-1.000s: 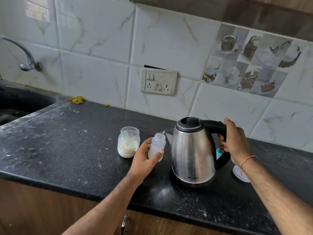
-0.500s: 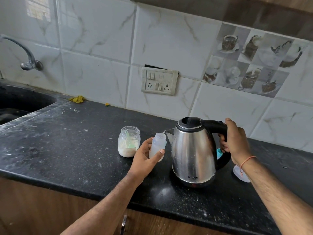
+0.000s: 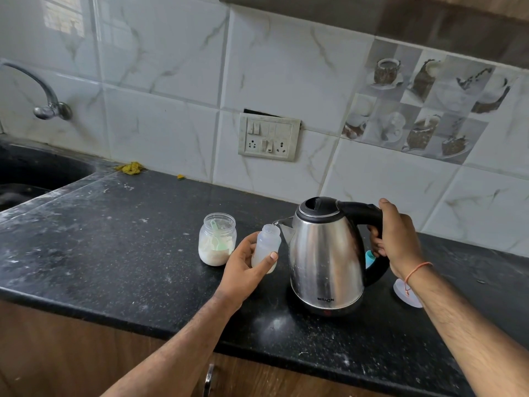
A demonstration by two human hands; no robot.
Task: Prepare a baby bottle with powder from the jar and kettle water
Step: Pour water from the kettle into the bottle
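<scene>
Steel kettle (image 3: 325, 253), clenched at its handle by the right hand (image 3: 396, 239), has tipped a little further so its spout meets the mouth of the bottle (image 3: 266, 247), cloudy, uncapped, grasped by the left hand (image 3: 246, 270) just left of the kettle, so pouring looks underway.

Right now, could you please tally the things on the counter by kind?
Kettle: 1
Baby bottle: 1
Powder jar: 1
Green scoop in the jar: 1
Clear cap: 1
Yellow scraps: 2
Total: 7
</scene>
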